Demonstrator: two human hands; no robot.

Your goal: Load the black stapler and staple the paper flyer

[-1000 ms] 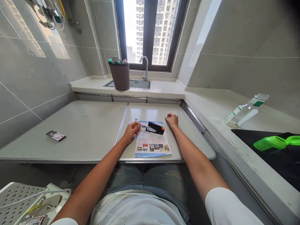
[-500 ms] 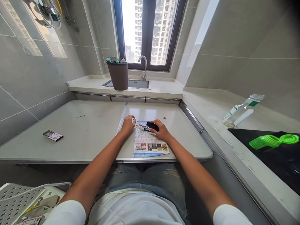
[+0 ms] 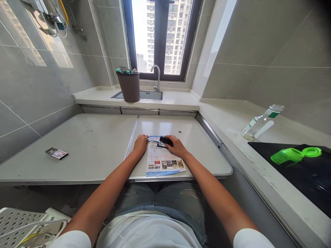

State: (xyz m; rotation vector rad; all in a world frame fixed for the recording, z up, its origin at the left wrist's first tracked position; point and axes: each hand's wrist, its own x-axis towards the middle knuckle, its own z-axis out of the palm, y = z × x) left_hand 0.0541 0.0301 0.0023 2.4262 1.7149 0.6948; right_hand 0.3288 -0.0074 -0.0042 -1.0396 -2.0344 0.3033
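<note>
A black stapler (image 3: 165, 141) lies across the upper part of a printed leaflet (image 3: 164, 155), its silver inner part sticking out to the left. My right hand (image 3: 177, 146) is closed around the stapler's right end. At the leaflet's upper left edge, my left hand (image 3: 141, 144) has its fingers drawn together beside the tip of the silver part. Whatever those fingers pinch is too small and hidden to name. Beyond my right hand, a small grey piece (image 3: 179, 131) rests on the white table (image 3: 103, 158).
A small flat black-and-white packet (image 3: 57, 153) is on the table's left. Behind stand a brown bin (image 3: 129, 88), a sink (image 3: 151, 95) and a tap (image 3: 157, 77). On the right counter are a clear bottle (image 3: 262, 122) and a green container (image 3: 287, 156). A white perforated basket (image 3: 20, 224) sits lower left.
My left hand has turned and its fingers have come together near the stapler's left end; earlier they were apart at the tips with something small. My right hand keeps the stapler.
</note>
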